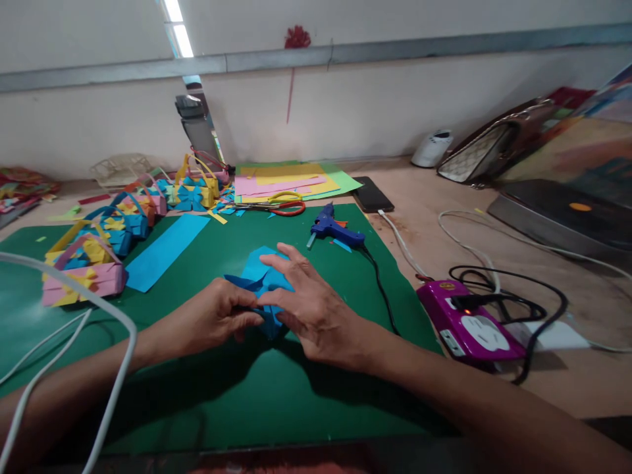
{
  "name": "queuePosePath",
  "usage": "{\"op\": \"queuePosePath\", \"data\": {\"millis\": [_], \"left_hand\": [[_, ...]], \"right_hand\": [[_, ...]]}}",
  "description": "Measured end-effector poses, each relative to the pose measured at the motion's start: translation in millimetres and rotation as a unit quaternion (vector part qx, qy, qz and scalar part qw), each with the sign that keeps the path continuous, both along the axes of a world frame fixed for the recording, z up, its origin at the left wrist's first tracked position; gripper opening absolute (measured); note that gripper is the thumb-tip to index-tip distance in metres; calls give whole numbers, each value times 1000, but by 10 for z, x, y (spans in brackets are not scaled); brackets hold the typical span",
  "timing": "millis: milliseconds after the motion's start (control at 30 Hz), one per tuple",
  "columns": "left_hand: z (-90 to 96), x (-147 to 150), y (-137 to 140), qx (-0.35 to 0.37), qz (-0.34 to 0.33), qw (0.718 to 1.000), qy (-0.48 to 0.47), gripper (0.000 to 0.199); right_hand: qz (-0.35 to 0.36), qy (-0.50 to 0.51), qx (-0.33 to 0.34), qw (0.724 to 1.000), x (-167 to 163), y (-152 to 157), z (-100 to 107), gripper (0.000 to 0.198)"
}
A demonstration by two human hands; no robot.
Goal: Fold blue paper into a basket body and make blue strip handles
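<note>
Blue paper (270,280), partly folded and with a flap standing up at the back, sits near the middle of the mat (316,421) in the head view, between the two hands. The left hand (224,313) has thumb and fingers pinched together on the paper's left edge, probably to keep the fold from springing apart. The right hand (313,309) is half spread over the paper, its forefinger reaching across to the left thumb and its other fingers raised, perhaps to leave the work in sight; whether it grips or only presses, I cannot tell. Both forearms come in from the mat's near side, which likely steadies the hands.

The glue gun (336,227) lies on the mat's far right part, seemingly for easy reach by the right hand; its lead runs down the mat's right side, apart from the paper. Just at the mat's right edge is the power box (469,326), with a plug in it; where the gun's lead ends is hidden.

A blue strip (168,252) lies flat on the mat's left part. Baskets (106,280) line the mat's left side, handles up, apparently grouped out of the working space. Scissors (289,209) and sheets (291,181) lie along the mat's far edge.
</note>
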State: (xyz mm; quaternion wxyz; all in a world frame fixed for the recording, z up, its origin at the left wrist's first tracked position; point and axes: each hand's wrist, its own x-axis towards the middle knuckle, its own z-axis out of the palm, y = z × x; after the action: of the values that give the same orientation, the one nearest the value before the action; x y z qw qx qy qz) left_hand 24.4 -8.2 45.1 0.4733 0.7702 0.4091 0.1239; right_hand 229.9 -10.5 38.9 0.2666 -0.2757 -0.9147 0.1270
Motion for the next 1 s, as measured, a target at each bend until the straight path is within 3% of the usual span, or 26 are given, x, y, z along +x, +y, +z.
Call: {"op": "queuePosePath", "data": {"millis": [200, 433, 667, 1000], "left_hand": [[40, 30, -16, 4, -2, 1000, -8, 18], [31, -81, 84, 164, -27, 985, 54, 18], [-3, -127, 114, 215, -43, 974, 49, 25], [-103, -176, 81, 257, -57, 961, 86, 18]], "right_hand": [[5, -70, 6, 998, -10, 36, -5, 12], [25, -60, 13, 998, 7, 81, -64, 9], [17, -71, 4, 997, -3, 40, -22, 3], [8, -102, 37, 994, -6, 6, -49, 6]]}}
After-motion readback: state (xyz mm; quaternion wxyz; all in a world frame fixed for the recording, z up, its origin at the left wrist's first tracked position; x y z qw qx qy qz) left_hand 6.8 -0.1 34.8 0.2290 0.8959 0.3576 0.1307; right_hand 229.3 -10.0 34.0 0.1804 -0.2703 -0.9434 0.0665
